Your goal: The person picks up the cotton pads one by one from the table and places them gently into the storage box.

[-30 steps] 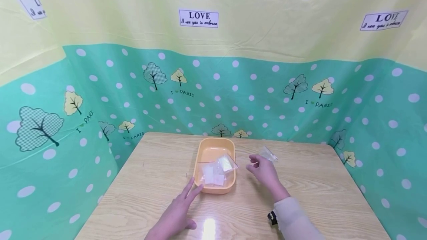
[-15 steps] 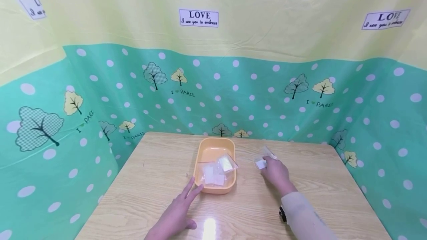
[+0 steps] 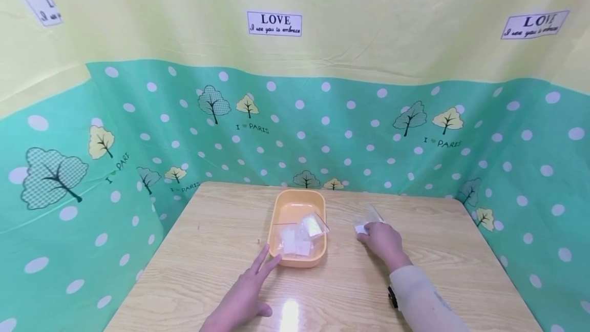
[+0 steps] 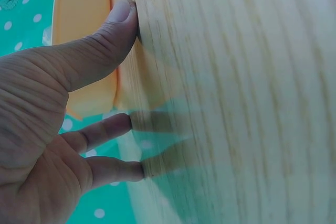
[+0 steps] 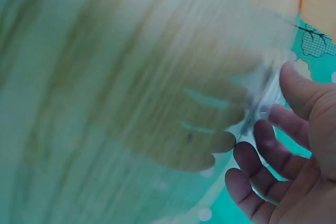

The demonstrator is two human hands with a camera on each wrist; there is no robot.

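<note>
In the head view my left hand rests on the table with its fingers spread, fingertips at the near left corner of an orange plastic bin. Inside the bin lie several small clear zip bags with white pieces in them. To the right of the bin, my right hand pinches another clear zip bag at the tabletop, and its fingers cover part of that bag. The right wrist view shows thumb and curled fingers close about the clear plastic.
A pale wooden table bears everything. Green and yellow printed curtain encloses its back and both sides. A black band is on the right wrist, by the light sleeve.
My right hand has moved away from the bin, to the right, down onto the loose zip bag and taken hold of it. The left hand and the bin stay in place.
</note>
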